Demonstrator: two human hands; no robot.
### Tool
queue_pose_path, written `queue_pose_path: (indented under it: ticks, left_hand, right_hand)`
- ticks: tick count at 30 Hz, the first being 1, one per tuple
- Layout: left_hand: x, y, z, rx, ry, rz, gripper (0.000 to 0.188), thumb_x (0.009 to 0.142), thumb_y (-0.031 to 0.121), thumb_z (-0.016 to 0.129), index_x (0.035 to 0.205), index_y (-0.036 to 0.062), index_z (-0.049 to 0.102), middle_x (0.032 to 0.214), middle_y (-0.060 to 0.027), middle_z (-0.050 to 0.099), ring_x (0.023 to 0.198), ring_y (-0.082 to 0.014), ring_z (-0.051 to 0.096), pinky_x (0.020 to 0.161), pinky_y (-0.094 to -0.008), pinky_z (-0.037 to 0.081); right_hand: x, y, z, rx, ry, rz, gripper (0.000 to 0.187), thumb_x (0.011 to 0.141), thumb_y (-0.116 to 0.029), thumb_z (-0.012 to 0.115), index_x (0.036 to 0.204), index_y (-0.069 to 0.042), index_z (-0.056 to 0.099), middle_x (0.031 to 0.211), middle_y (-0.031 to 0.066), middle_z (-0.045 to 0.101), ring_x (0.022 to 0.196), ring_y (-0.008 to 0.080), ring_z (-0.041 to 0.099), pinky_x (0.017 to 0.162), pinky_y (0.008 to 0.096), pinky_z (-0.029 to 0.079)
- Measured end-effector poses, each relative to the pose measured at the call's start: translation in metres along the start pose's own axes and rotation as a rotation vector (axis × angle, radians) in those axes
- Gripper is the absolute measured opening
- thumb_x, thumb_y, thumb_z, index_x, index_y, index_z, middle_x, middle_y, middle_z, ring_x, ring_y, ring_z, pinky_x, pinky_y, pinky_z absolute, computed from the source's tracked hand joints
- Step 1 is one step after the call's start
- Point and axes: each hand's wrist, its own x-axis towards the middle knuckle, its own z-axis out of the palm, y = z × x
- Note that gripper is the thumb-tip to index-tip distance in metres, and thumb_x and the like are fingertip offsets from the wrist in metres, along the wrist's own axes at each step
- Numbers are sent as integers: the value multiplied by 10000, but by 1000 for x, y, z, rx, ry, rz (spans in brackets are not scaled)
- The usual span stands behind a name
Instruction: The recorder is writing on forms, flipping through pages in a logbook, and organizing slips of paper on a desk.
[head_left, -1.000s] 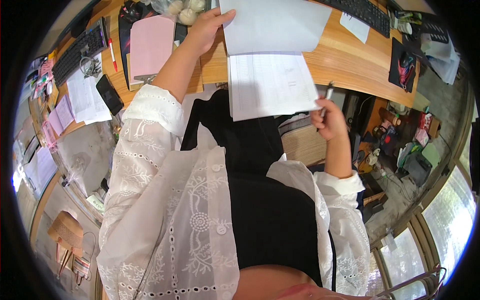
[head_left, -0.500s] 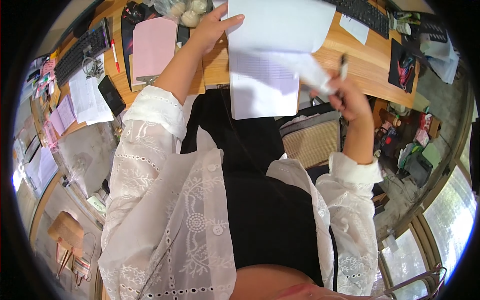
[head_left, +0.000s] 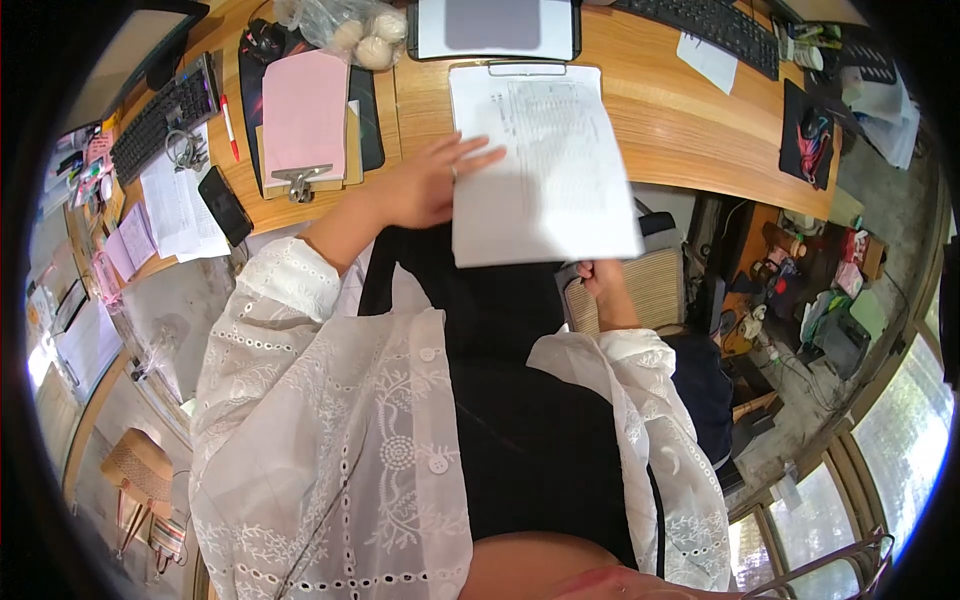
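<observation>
A stack of printed white sheets (head_left: 540,170) lies under a metal clip (head_left: 527,69) at its far edge, reaching past the near edge of the desk. My left hand (head_left: 435,182) lies on the left edge of the sheets, fingers stretched out and apart. My right hand (head_left: 605,282) is at the near right corner of the stack, partly hidden beneath it. Its fingers are curled, and what they hold is hidden. The near end of the sheets is slightly blurred.
On the wooden desk (head_left: 690,140), left, are a pink-papered clipboard (head_left: 303,110), a phone (head_left: 225,205), a red-and-white pen (head_left: 230,128) and a keyboard (head_left: 165,115). A black-framed holder with white paper (head_left: 495,28) and a bag of round objects (head_left: 365,40) stand farther back.
The raised pages have come down onto the stack. My left hand has moved nearer and opened flat on the sheets. My right hand, earlier with a pen and a page, has dropped to the near corner.
</observation>
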Motion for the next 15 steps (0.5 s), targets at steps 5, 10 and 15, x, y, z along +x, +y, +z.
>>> queue_pose_path:
  ticks: [5,10,15]
  left_hand:
    - [0,-20,33,-53,-413,63,89,747,172,666,751,84,666,1252,-87,573,1208,-305,480,1074,-443,341]
    - [68,-9,42,124,215,-16,461,843,306,635,1265,155,522,1381,-95,453,1305,-321,372,1107,-469,273]
    - [62,-13,84,270,36,-177,687,846,400,622,1449,256,328,1545,-55,214,1429,-325,140,1145,-507,165]
  right_hand:
    - [-15,4,0,399,-211,96,450,918,-562,469,993,-127,561,838,34,638,457,86,333,406,217,257]
    - [-29,15,26,455,-248,155,401,916,-528,498,1038,-150,547,869,22,615,458,84,317,404,221,254]
    - [-21,20,35,482,-155,141,259,909,-342,612,818,-164,447,618,-36,368,465,75,298,401,218,244]
